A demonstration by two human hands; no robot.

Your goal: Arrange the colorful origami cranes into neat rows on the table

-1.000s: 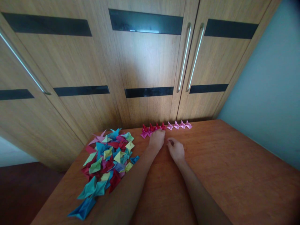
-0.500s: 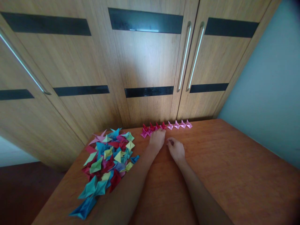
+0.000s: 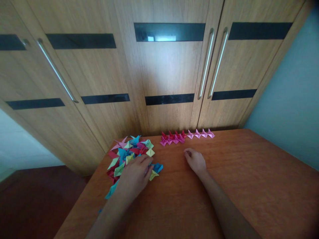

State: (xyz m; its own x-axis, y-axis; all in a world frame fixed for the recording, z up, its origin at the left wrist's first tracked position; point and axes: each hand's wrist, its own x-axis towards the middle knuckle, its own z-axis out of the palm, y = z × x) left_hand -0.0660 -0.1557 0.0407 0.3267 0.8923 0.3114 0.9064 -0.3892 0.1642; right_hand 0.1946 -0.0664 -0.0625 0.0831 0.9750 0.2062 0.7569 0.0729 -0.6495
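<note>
My left hand (image 3: 138,171) is over the mixed pile of folded origami figures (image 3: 119,170), palm down, fingers and thumb apart around a lilac piece mostly hidden by them. Blue, green, yellow, red and pink paper shows around it. My right hand (image 3: 196,161) rests on the table with its fingers curled in; whether anything is inside cannot be seen. Beyond it, toward the back edge, stand red origami figures (image 3: 170,135) in a row, with magenta origami figures (image 3: 172,140) right in front of them. Light pink origami figures (image 3: 197,133) continue the line to the right.
The brown wooden table (image 3: 239,179) ends at a wooden wardrobe (image 3: 166,66) with long metal handles (image 3: 206,64) and dark strips. A blue-grey wall (image 3: 289,109) borders the right side. Dark floor (image 3: 42,196) lies beyond the table's left edge.
My left hand has left the magenta row and moved left and nearer, onto the pile. The whole magenta row is uncovered. My right hand stays curled in nearly the same place. The view has shifted left.
</note>
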